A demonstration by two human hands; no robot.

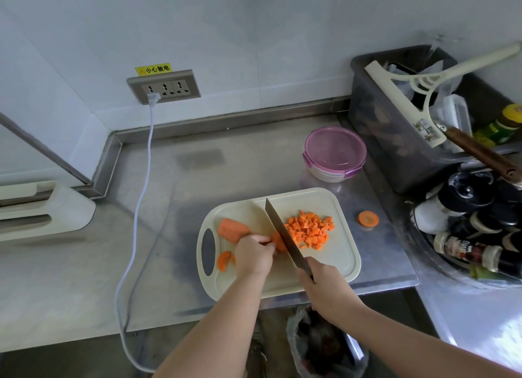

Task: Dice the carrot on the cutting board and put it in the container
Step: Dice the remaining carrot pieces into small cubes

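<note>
A cream cutting board [339, 261] lies on the steel counter. My left hand [254, 254] holds a short carrot piece [278, 240] against the board. My right hand [324, 286] grips the handle of a knife [284, 237], whose blade rests beside that piece. To the blade's right lies a heap of diced carrot [309, 229]. A larger carrot chunk [233, 229] lies at the board's left, with small slices [224, 260] below it. The round container [334, 153] with a purple lid stands behind the board, lid on.
A carrot end slice [368, 218] lies on the counter right of the board. A dark bin [401, 140] with a squeegee and bottles [477, 222] crowd the right side. A white cord [141, 196] hangs from the wall socket. A rubbish bag [324, 346] sits below the counter edge.
</note>
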